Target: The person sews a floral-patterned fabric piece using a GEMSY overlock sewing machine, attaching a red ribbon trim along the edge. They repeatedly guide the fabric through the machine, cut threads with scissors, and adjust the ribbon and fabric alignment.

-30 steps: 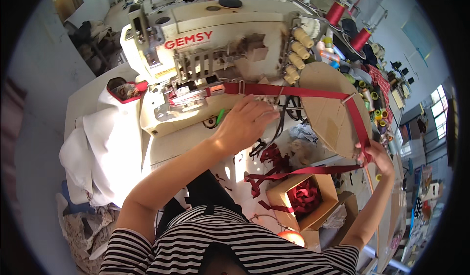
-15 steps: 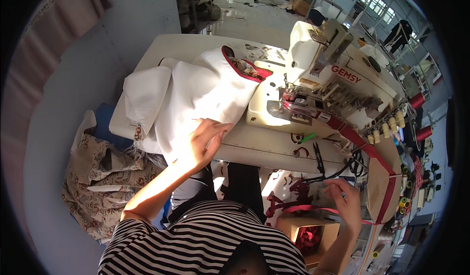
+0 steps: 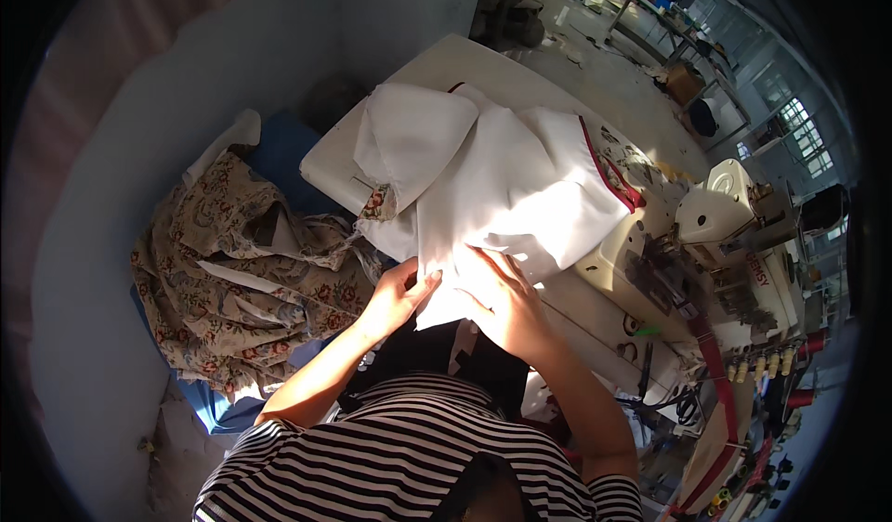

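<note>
Floral fabric heap [image 3: 251,280] sits low at left, off the table. Your left hand [image 3: 395,292] pinches the near edge of the white fabric [image 3: 502,188], fingers closed narrow on it. Your right hand [image 3: 506,299] lies just right of it, fingers spread flat on the same edge. The cloth runs away from both hands, long axis toward far-left across the table [image 3: 446,62]. Sewing machine [image 3: 715,243] is right; right hand is nearer it.
</note>
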`<control>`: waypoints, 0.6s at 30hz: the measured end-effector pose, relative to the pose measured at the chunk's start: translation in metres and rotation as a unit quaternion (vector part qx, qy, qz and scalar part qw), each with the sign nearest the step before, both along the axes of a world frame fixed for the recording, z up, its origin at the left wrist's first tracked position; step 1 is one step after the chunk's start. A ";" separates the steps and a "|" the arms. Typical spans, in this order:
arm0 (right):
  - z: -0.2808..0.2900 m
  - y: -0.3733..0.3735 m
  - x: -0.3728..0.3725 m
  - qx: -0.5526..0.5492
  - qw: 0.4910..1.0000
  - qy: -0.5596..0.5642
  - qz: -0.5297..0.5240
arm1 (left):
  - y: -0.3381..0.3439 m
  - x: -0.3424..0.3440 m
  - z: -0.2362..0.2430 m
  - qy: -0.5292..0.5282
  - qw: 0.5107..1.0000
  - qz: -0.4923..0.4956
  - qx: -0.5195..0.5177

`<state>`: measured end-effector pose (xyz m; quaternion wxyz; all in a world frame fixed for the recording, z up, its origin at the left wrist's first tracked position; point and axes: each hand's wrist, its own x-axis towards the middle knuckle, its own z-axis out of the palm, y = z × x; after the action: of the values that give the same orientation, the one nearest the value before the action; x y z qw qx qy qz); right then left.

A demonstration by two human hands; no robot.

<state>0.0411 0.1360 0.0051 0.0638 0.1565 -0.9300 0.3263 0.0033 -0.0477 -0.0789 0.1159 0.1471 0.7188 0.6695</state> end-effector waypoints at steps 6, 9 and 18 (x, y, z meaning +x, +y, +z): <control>0.040 0.001 -0.031 0.178 0.981 -0.052 -0.059 | 0.062 0.007 0.032 0.421 0.906 -0.027 -0.045; 0.018 0.026 -0.046 0.262 0.962 -0.008 -0.074 | 0.069 0.010 0.024 0.419 0.903 -0.088 -0.043; 0.020 0.042 -0.060 0.214 0.935 0.240 -0.149 | -0.031 -0.037 0.017 0.331 0.921 0.114 -0.172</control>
<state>-0.0185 0.1778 0.0256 0.2978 0.1000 -0.9475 0.0595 -0.0342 -0.0791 -0.0616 -0.1825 0.2552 0.8323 0.4570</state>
